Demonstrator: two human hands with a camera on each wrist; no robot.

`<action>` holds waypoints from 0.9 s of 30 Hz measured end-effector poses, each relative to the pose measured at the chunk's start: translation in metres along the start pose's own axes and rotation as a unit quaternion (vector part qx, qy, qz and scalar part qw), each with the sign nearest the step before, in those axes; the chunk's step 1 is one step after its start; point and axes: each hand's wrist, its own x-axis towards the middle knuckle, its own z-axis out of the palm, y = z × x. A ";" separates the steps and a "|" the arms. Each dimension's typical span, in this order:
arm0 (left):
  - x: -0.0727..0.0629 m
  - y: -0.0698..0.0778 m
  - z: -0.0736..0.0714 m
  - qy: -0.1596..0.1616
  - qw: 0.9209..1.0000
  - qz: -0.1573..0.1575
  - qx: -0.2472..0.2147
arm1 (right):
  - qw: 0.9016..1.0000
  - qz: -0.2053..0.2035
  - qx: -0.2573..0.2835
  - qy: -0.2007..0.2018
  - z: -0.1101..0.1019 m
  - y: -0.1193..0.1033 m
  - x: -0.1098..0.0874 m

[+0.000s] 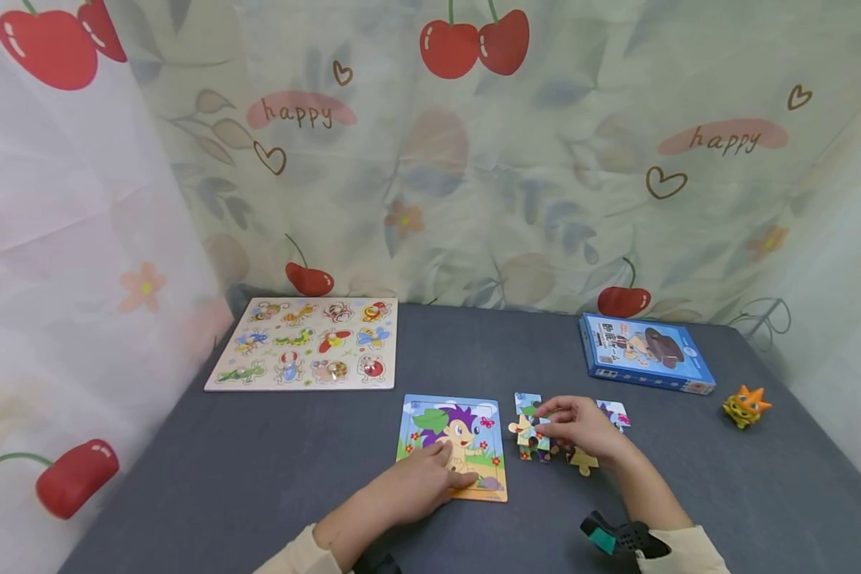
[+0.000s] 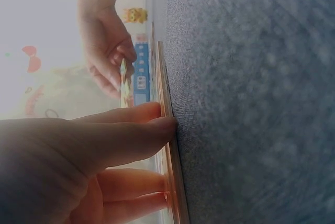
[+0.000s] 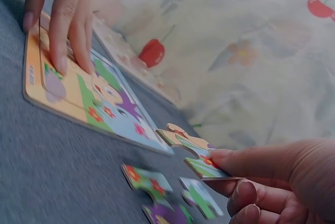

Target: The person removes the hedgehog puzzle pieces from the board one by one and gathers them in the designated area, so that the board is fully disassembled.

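A hedgehog picture puzzle board (image 1: 485,454) lies flat on the dark table, and my left hand (image 1: 419,482) rests on its lower left part. In the left wrist view the thumb (image 2: 157,132) touches the board's edge, with the other fingers on top. My right hand (image 1: 581,426) is just right of the board. Between thumb and fingers it pinches a jigsaw piece (image 3: 207,167), raised above the table. Loose puzzle pieces (image 3: 149,179) lie below that hand, one of them a yellowish piece (image 1: 583,460); the hand partly hides the pieces in the head view.
An insect picture board (image 1: 308,344) lies at the back left. A blue box (image 1: 646,351) sits at the back right, with a small orange and yellow toy figure (image 1: 746,406) near it. Printed cloth hangs around the table's (image 1: 258,470) back and sides.
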 end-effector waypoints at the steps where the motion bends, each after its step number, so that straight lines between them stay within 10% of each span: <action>1: 0.000 0.000 0.000 0.000 1.000 0.000 0.000 | 1.000 0.004 0.001 0.003 -0.002 0.001 -0.001; 27: 0.000 0.000 -0.001 -0.017 0.999 -0.016 -0.022 | 0.991 0.092 -0.008 0.093 -0.056 0.038 -0.038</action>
